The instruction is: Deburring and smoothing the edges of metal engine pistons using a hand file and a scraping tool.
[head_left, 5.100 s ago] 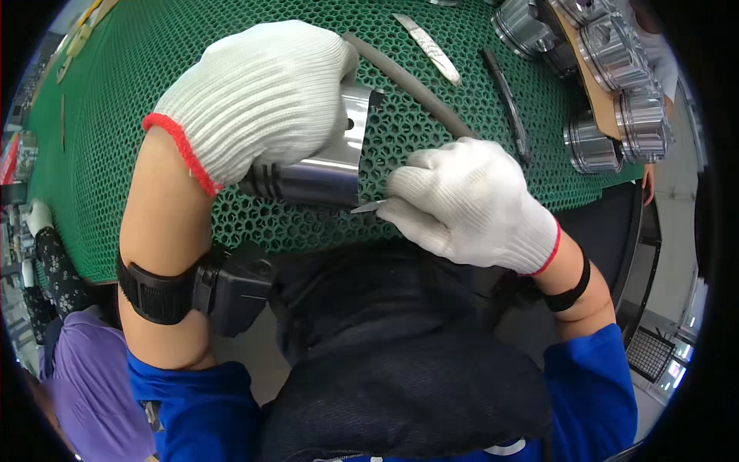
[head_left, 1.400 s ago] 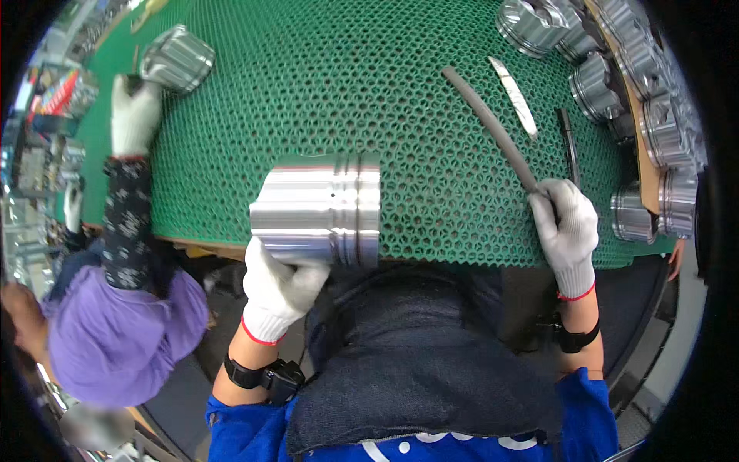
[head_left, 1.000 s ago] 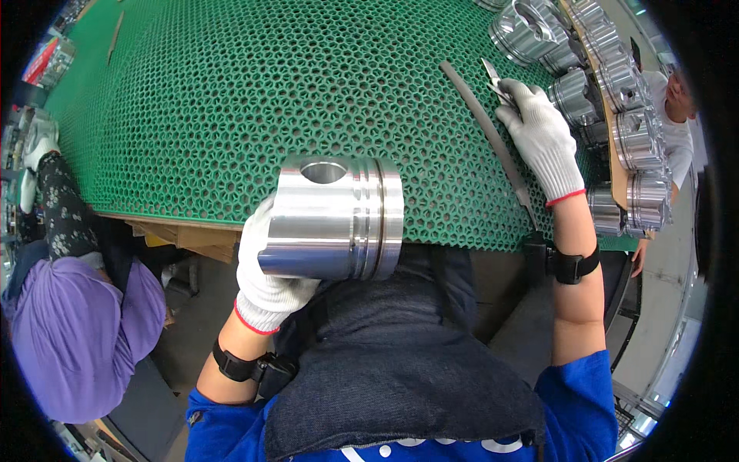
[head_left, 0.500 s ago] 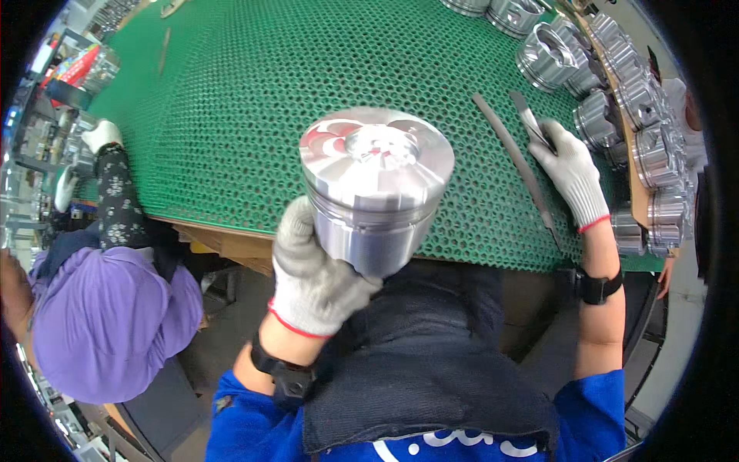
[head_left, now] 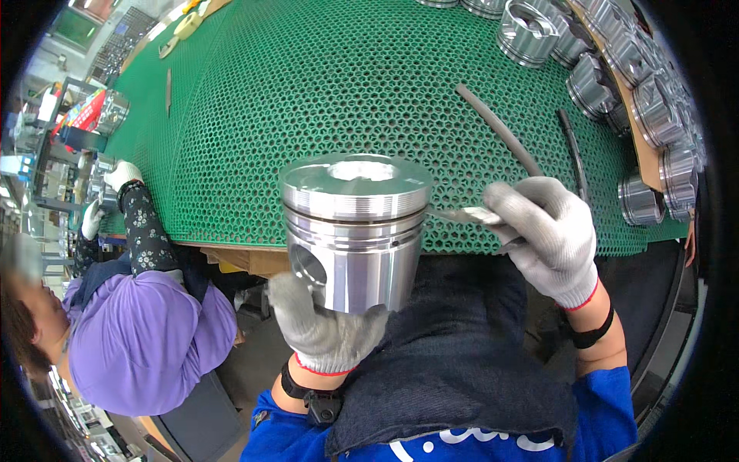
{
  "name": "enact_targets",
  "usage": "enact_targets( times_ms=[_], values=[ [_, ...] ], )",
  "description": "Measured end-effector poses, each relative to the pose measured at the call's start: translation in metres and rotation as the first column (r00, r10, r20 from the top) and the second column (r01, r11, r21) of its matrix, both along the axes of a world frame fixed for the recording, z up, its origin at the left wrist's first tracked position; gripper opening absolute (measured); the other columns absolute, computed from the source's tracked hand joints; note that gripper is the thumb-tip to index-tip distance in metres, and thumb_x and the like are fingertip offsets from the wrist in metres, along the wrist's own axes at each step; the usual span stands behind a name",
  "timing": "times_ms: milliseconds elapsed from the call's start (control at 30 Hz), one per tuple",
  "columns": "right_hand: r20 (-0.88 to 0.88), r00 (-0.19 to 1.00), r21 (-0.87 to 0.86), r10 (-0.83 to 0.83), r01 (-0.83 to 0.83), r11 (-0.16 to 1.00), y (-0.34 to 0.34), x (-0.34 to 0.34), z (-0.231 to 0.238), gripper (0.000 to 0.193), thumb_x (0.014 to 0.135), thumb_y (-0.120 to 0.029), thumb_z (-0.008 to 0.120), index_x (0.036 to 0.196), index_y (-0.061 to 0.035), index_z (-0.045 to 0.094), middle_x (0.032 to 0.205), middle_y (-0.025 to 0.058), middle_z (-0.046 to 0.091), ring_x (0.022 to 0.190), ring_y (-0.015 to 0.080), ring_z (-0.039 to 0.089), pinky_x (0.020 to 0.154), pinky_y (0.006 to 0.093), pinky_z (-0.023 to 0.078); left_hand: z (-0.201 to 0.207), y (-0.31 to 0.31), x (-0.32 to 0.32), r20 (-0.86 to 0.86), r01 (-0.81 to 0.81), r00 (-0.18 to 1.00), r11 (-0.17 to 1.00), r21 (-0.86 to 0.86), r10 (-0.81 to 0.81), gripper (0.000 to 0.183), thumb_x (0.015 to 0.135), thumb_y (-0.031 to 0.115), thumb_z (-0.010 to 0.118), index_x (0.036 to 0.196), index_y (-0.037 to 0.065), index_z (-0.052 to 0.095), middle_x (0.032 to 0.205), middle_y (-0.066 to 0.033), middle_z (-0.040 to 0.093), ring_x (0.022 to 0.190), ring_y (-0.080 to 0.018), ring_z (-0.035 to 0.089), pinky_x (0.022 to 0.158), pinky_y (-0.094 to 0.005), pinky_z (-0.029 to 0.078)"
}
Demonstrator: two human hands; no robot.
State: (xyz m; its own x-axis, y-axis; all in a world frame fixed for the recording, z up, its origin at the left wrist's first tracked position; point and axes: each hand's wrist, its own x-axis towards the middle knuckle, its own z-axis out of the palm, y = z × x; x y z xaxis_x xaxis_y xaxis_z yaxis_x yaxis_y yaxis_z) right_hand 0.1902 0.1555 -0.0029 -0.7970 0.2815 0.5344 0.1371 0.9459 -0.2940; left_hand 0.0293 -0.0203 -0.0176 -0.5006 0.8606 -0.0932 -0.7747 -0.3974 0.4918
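Observation:
A shiny metal piston (head_left: 354,266) stands nearly upright in my gloved left hand (head_left: 327,331), which grips its lower end from below, above the table's front edge. Its ring grooves and the round pin hole in its side face me. My gloved right hand (head_left: 550,235) pinches a thin, pointed metal scraper (head_left: 466,216), partly hidden by the fingers. The scraper's tip reaches the piston's right side by the upper grooves; whether it touches, I cannot tell. Just beyond the right hand, a flat grey file (head_left: 496,123) lies on the green perforated mat (head_left: 308,100).
A dark slim tool (head_left: 573,154) lies right of the file. Several pistons (head_left: 527,35) stand at the far right, along a wooden divider (head_left: 648,158) with more behind it. At the left sits a co-worker in a purple garment (head_left: 142,339), a white-gloved hand (head_left: 123,175) on the bench.
The piston has tipped from its crown facing me to nearly upright, turning its side and pin hole into view. My right hand has lifted the scraper off the mat and brought it left to the piston.

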Motion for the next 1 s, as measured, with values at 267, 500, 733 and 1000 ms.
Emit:
enact_targets(
  times_ms=[267, 500, 733, 1000],
  values=[
    [0.002, 0.999, -0.021, 0.040, -0.039, 0.999, -0.007, 0.002, 0.008, 0.039, 0.069, 0.000, 0.073, 0.108, -0.0056, 0.068, 0.079, 0.0100, 0.064, 0.066, 0.0239, 0.066, 0.056, 0.0330, 0.054, -0.015, -0.021, 0.005, -0.344, -0.057, 0.939, 0.995, -0.085, 0.024, 0.099, 0.078, 0.054, 0.076, 0.150, 0.006, 0.028, 0.147, -0.0161, 0.042, 0.135, -0.0338, 0.043, 0.112, -0.0514, 0.039],
    [0.011, 0.998, 0.001, 0.060, -0.060, 0.998, -0.009, -0.003, 0.006, 0.042, 0.069, -0.004, 0.071, 0.111, -0.0069, 0.068, 0.072, 0.0060, 0.059, 0.055, 0.0207, 0.060, 0.047, 0.0321, 0.047, -0.047, -0.060, -0.006, 0.075, 0.026, 0.997, 0.999, 0.020, -0.028, 0.085, 0.079, 0.026, 0.079, 0.147, 0.002, 0.033, 0.142, -0.0165, 0.048, 0.127, -0.0321, 0.051, 0.107, -0.0477, 0.045],
    [0.031, 0.994, -0.089, 0.100, -0.097, 0.991, -0.016, -0.011, 0.012, 0.039, 0.071, -0.009, 0.071, 0.110, -0.0082, 0.069, 0.072, 0.0048, 0.058, 0.058, 0.0200, 0.061, 0.048, 0.0312, 0.047, -0.013, -0.021, 0.009, -0.457, -0.135, 0.886, 0.987, -0.087, 0.081, 0.094, 0.071, 0.003, 0.082, 0.149, 0.002, 0.029, 0.141, -0.0174, 0.048, 0.124, -0.0280, 0.054, 0.106, -0.0425, 0.044],
    [0.021, 0.961, -0.077, -0.276, 0.277, 0.958, 0.036, 0.003, -0.015, 0.032, 0.091, -0.012, 0.061, 0.122, -0.0030, 0.059, 0.096, 0.0089, 0.064, 0.078, 0.0205, 0.066, 0.073, 0.0331, 0.055, 0.017, 0.009, -0.047, -0.768, -0.481, -0.502, 0.867, -0.133, -0.397, 0.057, 0.070, 0.018, 0.081, 0.121, 0.001, 0.060, 0.119, -0.0188, 0.062, 0.105, -0.0420, 0.060, 0.092, -0.0510, 0.047]
  ],
)
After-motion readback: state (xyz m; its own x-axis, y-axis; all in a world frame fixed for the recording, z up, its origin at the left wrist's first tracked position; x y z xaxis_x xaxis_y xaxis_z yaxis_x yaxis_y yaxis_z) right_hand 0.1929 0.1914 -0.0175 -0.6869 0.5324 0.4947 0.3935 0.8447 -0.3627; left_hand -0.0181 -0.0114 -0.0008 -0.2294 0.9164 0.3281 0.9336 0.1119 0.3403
